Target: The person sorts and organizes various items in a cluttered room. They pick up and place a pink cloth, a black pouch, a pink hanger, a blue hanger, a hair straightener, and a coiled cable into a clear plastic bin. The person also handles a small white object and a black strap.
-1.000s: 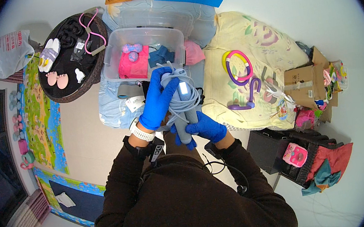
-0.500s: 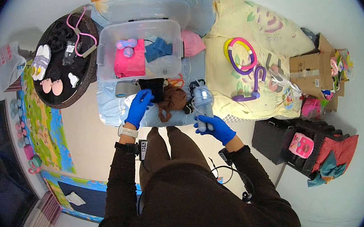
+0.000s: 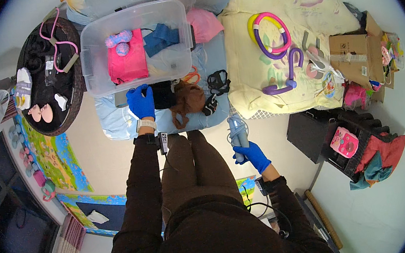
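Observation:
My right hand (image 3: 253,156), in a blue glove, is closed round the handles of a grey-blue jump rope (image 3: 237,131). Its cord is looped about the handles, and it hangs off the bed's front edge. My left hand (image 3: 141,102), also gloved, is at the front wall of the clear plastic bin with its fingers curled in; anything in them is hidden. Beside it lie a grey band (image 3: 120,99), partly covered by the hand, and a black pouch (image 3: 163,95). Right of these are a brown cloth bundle (image 3: 190,98) and black straps (image 3: 218,81).
The clear bin (image 3: 90,64) holds a pink cloth, a small patterned dumbbell-shaped massager and a blue band. Left stands a round dark table (image 3: 78,85) with slippers and a pink tube exerciser. On the right are coloured hoops (image 3: 274,51), a cardboard box (image 3: 349,55) and a black crate (image 3: 330,127).
My right hand has drawn the jump rope back off the bed, toward me. My left hand has come over the grey band, closer to the bin, its fingers more curled. The view has shifted.

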A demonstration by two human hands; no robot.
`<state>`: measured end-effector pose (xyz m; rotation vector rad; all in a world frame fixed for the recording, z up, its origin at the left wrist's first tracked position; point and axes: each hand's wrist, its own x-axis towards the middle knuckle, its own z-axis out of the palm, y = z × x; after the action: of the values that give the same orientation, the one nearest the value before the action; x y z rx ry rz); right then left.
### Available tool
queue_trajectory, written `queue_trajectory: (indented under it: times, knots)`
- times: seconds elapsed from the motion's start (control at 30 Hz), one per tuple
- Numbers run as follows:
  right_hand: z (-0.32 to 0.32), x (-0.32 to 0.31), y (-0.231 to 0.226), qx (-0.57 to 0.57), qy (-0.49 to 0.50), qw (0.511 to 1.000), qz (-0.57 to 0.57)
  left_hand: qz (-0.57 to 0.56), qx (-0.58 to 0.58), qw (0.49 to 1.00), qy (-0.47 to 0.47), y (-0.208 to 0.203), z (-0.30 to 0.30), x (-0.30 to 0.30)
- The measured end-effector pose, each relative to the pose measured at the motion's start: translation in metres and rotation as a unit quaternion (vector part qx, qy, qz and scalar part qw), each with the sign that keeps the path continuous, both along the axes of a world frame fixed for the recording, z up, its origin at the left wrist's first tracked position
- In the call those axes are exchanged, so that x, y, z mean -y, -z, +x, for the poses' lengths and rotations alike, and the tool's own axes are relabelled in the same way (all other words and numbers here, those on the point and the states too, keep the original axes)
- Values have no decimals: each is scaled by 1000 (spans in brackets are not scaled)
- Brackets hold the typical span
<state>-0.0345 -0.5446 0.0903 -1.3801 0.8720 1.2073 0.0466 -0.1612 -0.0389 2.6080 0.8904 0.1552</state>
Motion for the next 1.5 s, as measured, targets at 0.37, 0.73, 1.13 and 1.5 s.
queue_trajectory:
  times: [0.37, 0.73, 1.13, 1.5]
  knots:
    - [43, -58, 10, 49, -90, 992, 69, -227, 47, 972, -45, 67, -38, -22]
    - [43, -128, -2, 7, -81, 991, 102, -139, -44, 987, 72, 47, -37, -25]
    - [35, -187, -21, -12, -27, 990, 140, -272, -40, 953, 125, 8, -46, -40]
    - [28, -227, -29, -131, 80, 967, 204, -298, -2, 946, 125, -10, -94, -27]
